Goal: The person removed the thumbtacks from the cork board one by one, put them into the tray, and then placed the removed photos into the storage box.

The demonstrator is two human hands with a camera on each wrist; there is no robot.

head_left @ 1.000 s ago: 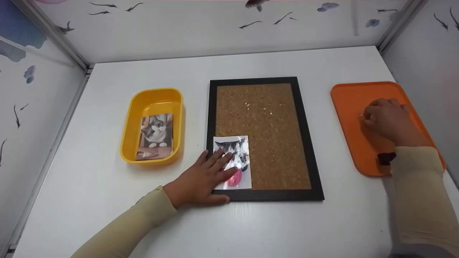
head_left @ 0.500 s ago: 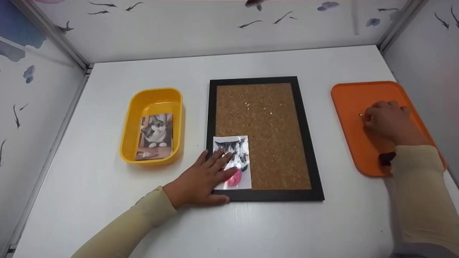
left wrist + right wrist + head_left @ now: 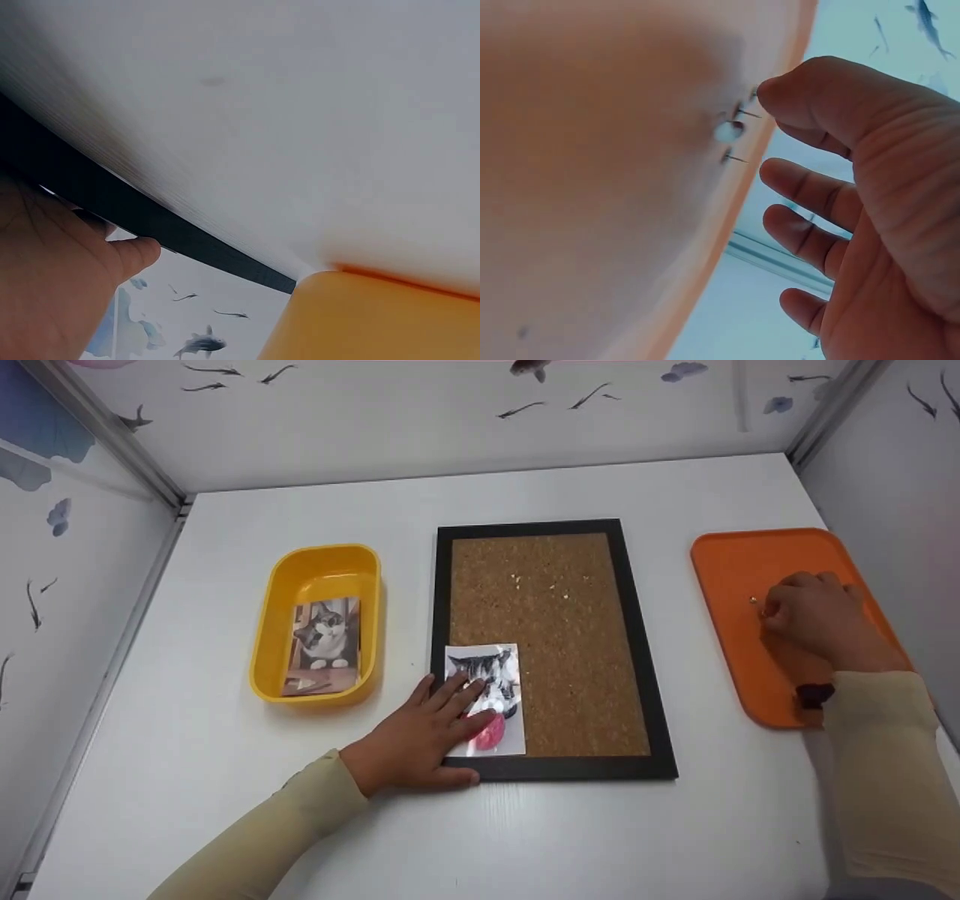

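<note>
My left hand (image 3: 420,735) lies spread over a cat photo (image 3: 504,735) at the near left corner of a black-framed corkboard (image 3: 577,682). Its fingers press on the print, and the thumb rests along the frame. My right hand (image 3: 817,615) is low over an orange tray (image 3: 727,562) on the right, fingers bent. In the right wrist view several thumbtacks (image 3: 729,132) lie on the tray, some with pins pointing up. The thumb tip is right at one of them; I cannot tell whether it is pinched. One gold thumbtack (image 3: 754,600) shows beside the hand in the head view.
A yellow container (image 3: 262,652) holding another cat photo (image 3: 324,645) stands left of the board. Everything sits on a white table (image 3: 540,840) with printed panels at the back and sides. A small dark object (image 3: 814,695) shows by the right sleeve.
My right hand has shifted slightly toward me and to the right over the tray, baring a bit more around the gold thumbtack. My left hand has stayed in place.
</note>
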